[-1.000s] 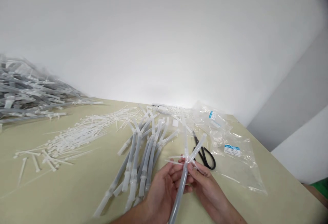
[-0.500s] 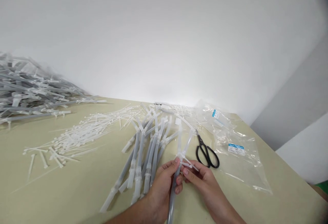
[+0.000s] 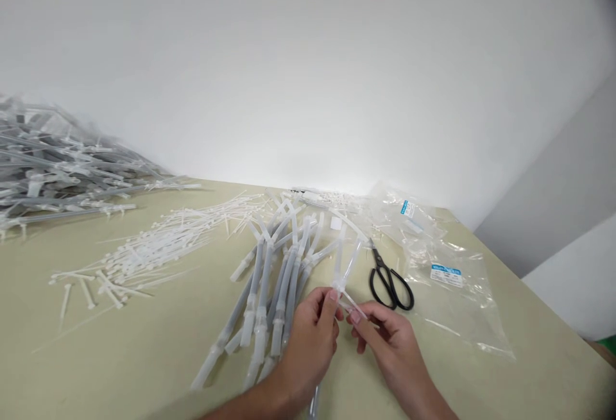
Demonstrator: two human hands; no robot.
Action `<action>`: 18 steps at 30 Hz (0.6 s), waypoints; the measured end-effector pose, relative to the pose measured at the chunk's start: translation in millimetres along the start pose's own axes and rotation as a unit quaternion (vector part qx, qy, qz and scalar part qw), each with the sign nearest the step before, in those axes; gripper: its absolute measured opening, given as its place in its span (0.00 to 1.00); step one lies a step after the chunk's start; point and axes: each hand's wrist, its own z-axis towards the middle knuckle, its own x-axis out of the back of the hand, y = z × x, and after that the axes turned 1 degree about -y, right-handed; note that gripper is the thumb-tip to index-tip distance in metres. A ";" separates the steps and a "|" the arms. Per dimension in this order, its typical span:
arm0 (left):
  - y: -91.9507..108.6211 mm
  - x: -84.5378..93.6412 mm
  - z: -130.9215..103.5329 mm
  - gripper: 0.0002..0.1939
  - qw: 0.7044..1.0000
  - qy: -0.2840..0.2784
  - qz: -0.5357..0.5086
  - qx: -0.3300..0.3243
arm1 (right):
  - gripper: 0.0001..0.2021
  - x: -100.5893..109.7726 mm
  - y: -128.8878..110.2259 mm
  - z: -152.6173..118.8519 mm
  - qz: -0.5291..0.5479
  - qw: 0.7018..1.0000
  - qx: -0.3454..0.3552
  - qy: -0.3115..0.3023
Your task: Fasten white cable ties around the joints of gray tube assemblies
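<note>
My left hand (image 3: pixel 315 327) is closed around a translucent Y-shaped tube assembly (image 3: pixel 349 260), its two branches pointing away from me and its stem coming out below the hand. A white cable tie (image 3: pixel 353 304) sticks out from the joint of the Y toward the right. My right hand (image 3: pixel 385 333) pinches the free part of this tie between thumb and forefinger. Left of my hands lies a bunch of similar grey Y-tubes (image 3: pixel 269 279). Black-handled scissors (image 3: pixel 391 285) rest just beyond my right hand.
Loose white cable ties (image 3: pixel 154 247) are strewn on the table (image 3: pixel 158 369) at left. A large heap of tube assemblies (image 3: pixel 62 163) stands at the far left. Clear plastic bags (image 3: pixel 462 304) with blue labels lie at right, and a white wall (image 3: pixel 308 74) rises behind.
My left hand has turned and covers more of the tube's stem. My right hand has shifted slightly right and now pinches the tie, which points down to the right.
</note>
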 end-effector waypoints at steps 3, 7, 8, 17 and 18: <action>0.1 0.6 -1.2 0.19 0.999 0.000 0.041 -0.029 | 0.14 -1.2 0.0 -1.3 0.003 1.000 0.005 0.022; 2.8 0.5 -3.0 0.18 0.997 0.006 0.067 -0.039 | 0.15 -1.3 1.2 -0.7 0.037 0.998 -0.009 0.047; 3.1 0.7 -3.4 0.18 0.997 0.009 0.068 -0.041 | 0.15 -1.5 1.5 -0.7 0.039 0.998 -0.010 0.047; 0.0 2.1 -5.4 0.15 0.999 0.036 -0.010 -0.033 | 0.13 -4.2 3.0 -3.6 0.012 0.999 0.001 0.032; -0.1 2.0 -5.6 0.14 0.999 0.036 -0.014 -0.031 | 0.14 -4.1 4.1 -3.3 0.008 0.999 -0.001 0.035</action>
